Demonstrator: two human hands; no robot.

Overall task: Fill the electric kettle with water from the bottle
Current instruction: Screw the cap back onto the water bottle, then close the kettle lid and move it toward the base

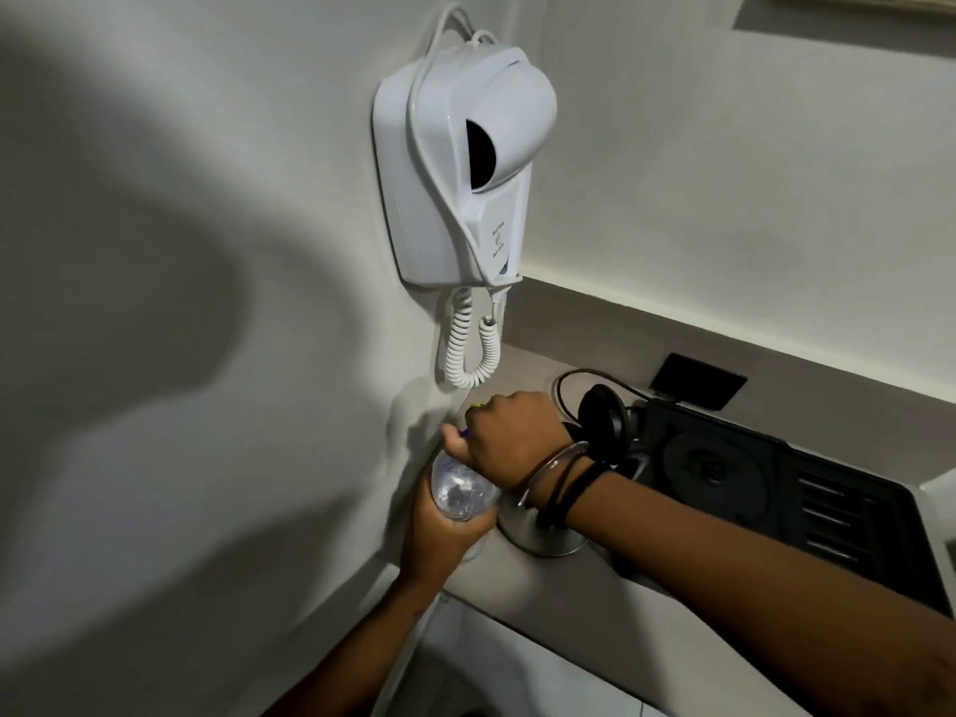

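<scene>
At lower centre of the frame my left hand (pixel 439 530) wraps the clear bottle (pixel 460 491), its long axis upright, against the wall. My right hand (pixel 509 437) closes over its cap from above. Just right, touching my wrist, the steel kettle (pixel 543 535) stands on the bench (pixel 595 608), lid raised, nearer my right hand.

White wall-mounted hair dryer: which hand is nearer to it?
Right. The right hand sits just under the white wall-mounted hair dryer's coiled cord; the left hand is lower, gripping the clear plastic bottle.
</scene>
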